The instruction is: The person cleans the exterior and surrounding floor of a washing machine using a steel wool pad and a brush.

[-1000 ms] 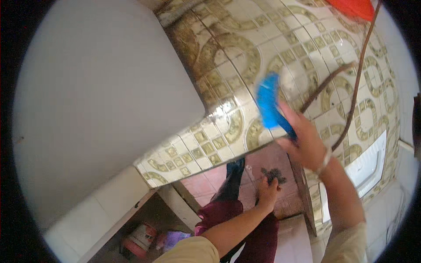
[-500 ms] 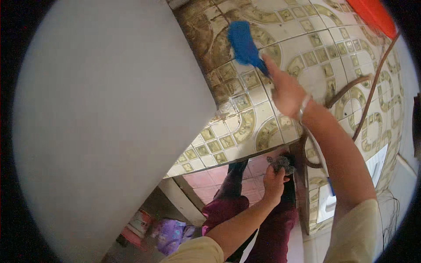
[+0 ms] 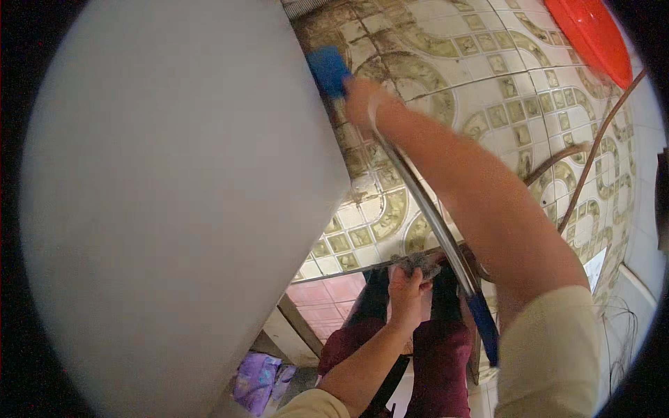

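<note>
My right hand (image 3: 368, 106) grips a blue-headed brush (image 3: 327, 68) close to its head. Its silver handle slants back beneath my forearm to a dark blue end grip. The brush head lies on brown-stained tiles against the edge of a large grey-white panel (image 3: 188, 195); that panel may hide part of it. Lower down, my left hand (image 3: 405, 296) is closed around a grey, curly metal scourer (image 3: 417, 263), held by the near edge of the tiled counter (image 3: 481, 97) and above my legs.
The grey-white panel fills the left side. A red basin (image 3: 592, 38) stands at the far right of the counter, with a brown hose (image 3: 596, 153) near it. A purple bag (image 3: 258, 383) lies low at the left. Thin wires (image 3: 620, 348) hang at the right.
My right hand has moved left with the brush, toward the panel's edge, and the silver handle now shows. My left hand with the scourer has shifted slightly left.
</note>
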A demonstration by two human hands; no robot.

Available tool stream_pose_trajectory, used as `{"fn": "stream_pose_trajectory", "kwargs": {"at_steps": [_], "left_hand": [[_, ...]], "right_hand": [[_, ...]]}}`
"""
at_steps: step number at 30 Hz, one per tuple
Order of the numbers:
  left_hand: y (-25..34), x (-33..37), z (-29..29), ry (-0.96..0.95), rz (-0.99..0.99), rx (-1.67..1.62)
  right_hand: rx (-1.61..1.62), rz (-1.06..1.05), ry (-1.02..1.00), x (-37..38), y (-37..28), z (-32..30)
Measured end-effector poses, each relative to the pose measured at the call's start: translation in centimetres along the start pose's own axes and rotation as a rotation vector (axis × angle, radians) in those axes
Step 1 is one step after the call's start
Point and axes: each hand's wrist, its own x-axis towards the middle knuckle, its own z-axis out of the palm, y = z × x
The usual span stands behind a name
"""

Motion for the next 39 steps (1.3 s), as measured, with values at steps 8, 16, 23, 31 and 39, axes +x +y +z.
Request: {"fn": "stream_pose_trajectory", "kwargs": {"at_steps": [8, 16, 23, 31, 39], "left_hand": [[2.0, -0.2, -2.2, 0.135, 0.065, 0.020], [1.0, 0.8, 1.5, 0.037, 0.014, -0.029], [2.3, 1.3, -0.5, 0.079, -0.023, 0.063], [0.8, 1.6, 2.2, 0.024, -0.015, 0.023], [1.3, 1.2, 1.8, 0.055, -0.045, 0.003]], "right_hand": [[0.577, 0.006, -0.171, -13.0, -3.1, 2.3], [-0.258, -0.300, 0.162, 6.9, 7.9, -1.4], [-0.012, -0.100, -0.567, -13.4, 0.3, -0.2], [-0.212, 0.035, 0.038, -2.9, 8.9, -7.7], [-0.207, -0.059, -0.351, -13.0, 5.0, -1.8]]}}
